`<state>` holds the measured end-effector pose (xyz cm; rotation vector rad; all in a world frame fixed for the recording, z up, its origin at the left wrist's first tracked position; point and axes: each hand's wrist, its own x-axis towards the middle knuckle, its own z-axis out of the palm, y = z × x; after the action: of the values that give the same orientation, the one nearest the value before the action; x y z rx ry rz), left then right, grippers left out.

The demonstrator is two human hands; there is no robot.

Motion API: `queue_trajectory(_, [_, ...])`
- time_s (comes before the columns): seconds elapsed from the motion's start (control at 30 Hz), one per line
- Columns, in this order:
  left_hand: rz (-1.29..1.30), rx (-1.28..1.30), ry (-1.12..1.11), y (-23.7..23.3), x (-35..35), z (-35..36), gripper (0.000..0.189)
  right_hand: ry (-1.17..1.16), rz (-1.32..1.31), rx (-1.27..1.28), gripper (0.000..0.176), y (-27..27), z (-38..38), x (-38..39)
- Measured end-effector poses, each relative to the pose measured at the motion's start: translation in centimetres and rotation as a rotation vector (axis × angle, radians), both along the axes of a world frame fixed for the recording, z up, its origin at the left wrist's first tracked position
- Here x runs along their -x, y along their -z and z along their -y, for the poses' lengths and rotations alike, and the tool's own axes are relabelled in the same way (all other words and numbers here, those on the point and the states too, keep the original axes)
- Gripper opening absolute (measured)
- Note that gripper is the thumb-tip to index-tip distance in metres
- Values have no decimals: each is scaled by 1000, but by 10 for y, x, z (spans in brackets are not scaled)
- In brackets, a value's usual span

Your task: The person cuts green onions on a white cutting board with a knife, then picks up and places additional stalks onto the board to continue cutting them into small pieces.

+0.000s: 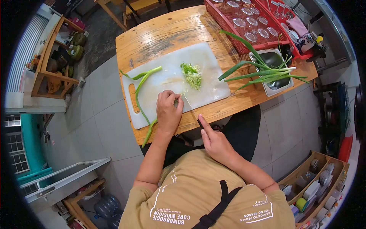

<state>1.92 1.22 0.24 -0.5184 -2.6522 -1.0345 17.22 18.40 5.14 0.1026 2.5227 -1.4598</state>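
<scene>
My left hand [169, 108] is closed over the near edge of a white cutting board [156, 89], with a bit of green spring onion showing between its fingertips. My right hand [214, 141] grips the dark handle of a kitchen knife [189, 103], its forefinger stretched along the top. The blade points away from me, its tip on the board just right of my left fingers. Beyond it lies a small heap of chopped spring onion [191, 76]. A whole spring onion [145, 78] bends across the board's left side, and its leaf end hangs over the near edge.
On the table's [152, 42] right, long spring onions [267, 72] lie across a metal container [272, 89]. A red crate [244, 32] of upturned glasses stands behind it. A wooden box of dishes [314, 183] is at lower right, and water bottles [108, 206] are at lower left.
</scene>
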Motion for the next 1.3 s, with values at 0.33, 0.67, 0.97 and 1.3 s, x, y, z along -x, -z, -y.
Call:
queue_trajectory(0.33, [14,6,2,2,2,2,10,8,-120,31,64,10,8,1])
queue_trajectory(0.67, [42,9,12,-2,4,2,9,-48,-60,-101,70,7,12,13])
queue_trajectory(0.97, [44,-13,-2,1,4,3,9,-5,-157,-137,68,22,19,18])
queue_trajectory(1.3, [5,-71,-12,5,2,5,9,-34,-147,-210,67,17,20,25])
